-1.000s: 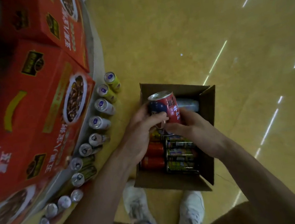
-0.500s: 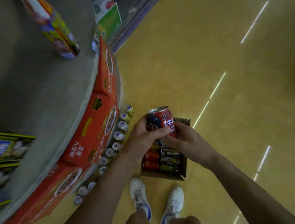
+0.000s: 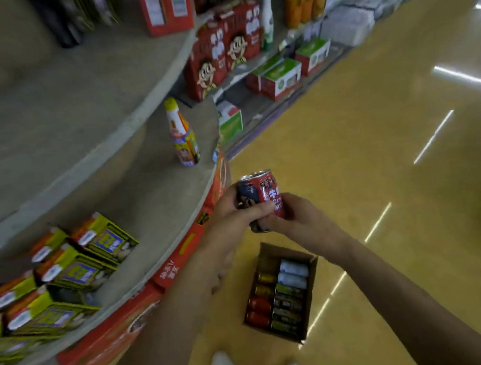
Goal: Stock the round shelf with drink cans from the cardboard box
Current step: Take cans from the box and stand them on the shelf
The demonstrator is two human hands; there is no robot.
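One red can (image 3: 260,193) above cardboard box (image 3: 311,282), beside round shelf (image 3: 152,217), fingers (image 3: 259,210) of left hand (image 3: 231,218) and right hand (image 3: 301,220) curled round it.

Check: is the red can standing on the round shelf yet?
No, the left hand and right hand both grip the red can in the air beside the round shelf edge.
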